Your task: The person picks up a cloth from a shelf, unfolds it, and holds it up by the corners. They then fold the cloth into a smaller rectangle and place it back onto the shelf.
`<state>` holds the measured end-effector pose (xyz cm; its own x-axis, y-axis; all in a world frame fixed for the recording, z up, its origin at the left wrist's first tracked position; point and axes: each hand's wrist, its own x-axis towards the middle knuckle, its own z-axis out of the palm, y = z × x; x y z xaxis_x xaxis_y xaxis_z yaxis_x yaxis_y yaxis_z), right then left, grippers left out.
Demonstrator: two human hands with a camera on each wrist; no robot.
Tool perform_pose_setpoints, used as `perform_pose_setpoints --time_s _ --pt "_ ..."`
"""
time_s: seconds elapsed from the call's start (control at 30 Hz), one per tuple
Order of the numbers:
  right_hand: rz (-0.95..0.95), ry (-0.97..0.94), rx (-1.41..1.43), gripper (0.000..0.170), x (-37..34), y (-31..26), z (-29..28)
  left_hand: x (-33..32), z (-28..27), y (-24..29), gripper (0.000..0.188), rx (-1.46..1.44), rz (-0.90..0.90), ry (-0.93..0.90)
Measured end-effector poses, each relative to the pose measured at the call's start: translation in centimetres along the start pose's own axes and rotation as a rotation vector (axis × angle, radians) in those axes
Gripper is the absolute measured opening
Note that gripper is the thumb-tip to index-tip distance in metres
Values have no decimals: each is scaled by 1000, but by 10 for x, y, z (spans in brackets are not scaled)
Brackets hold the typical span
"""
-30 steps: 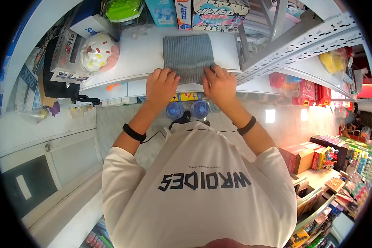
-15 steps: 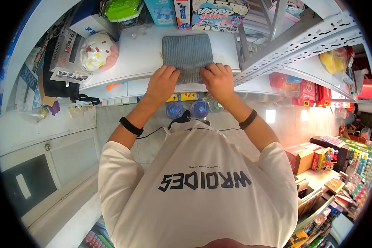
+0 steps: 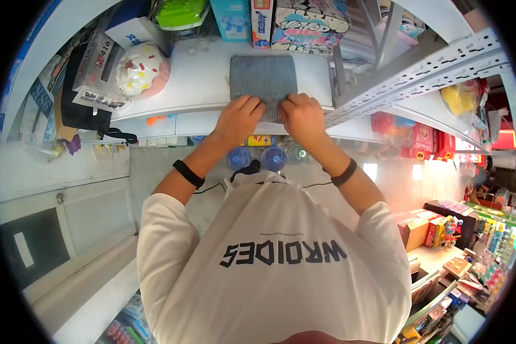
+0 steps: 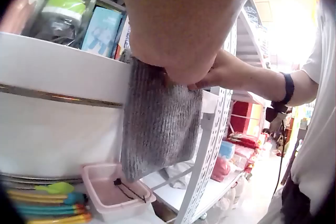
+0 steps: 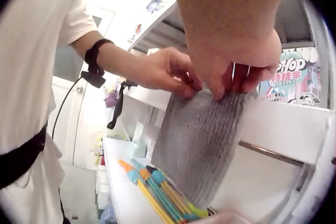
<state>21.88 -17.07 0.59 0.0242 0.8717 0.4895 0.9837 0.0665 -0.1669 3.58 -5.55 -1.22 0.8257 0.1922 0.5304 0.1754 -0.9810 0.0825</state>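
Observation:
A grey ribbed knit cloth [image 3: 263, 74] lies partly on the white shelf, and its near part hangs over the front edge. My left hand [image 3: 239, 121] is at the cloth's left side by that edge, its fingers curled on the fabric. Close beside it on the right, my right hand [image 3: 304, 118] pinches the cloth with bent fingers. In the right wrist view, the hanging part of the cloth [image 5: 197, 140] drops below both hands as a flat panel. The left wrist view shows the same panel, with the left fingertips hidden behind the hand.
A sprinkled cupcake-like toy [image 3: 140, 70] stands left on the shelf [image 3: 198, 77]. Boxes [image 3: 309, 26] line its back. A perforated metal post [image 3: 413, 71] rises at right. Below are a pink bin [image 4: 102, 182] and several coloured sticks [image 5: 157, 192].
My left hand has shifted right along the cloth, so both hands are closer together. The right hand has stayed near the cloth's right side. The head view has shifted slightly.

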Motion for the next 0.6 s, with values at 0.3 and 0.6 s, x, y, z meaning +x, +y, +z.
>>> perform_pose_setpoints --time_s 0.3,0.6 --pt "-85 -80 229 30 61 11 23 5 8 1 15 41 -37 72" --pt "1 -348 56 48 76 26 60 2 13 5 21 63 -100 157"
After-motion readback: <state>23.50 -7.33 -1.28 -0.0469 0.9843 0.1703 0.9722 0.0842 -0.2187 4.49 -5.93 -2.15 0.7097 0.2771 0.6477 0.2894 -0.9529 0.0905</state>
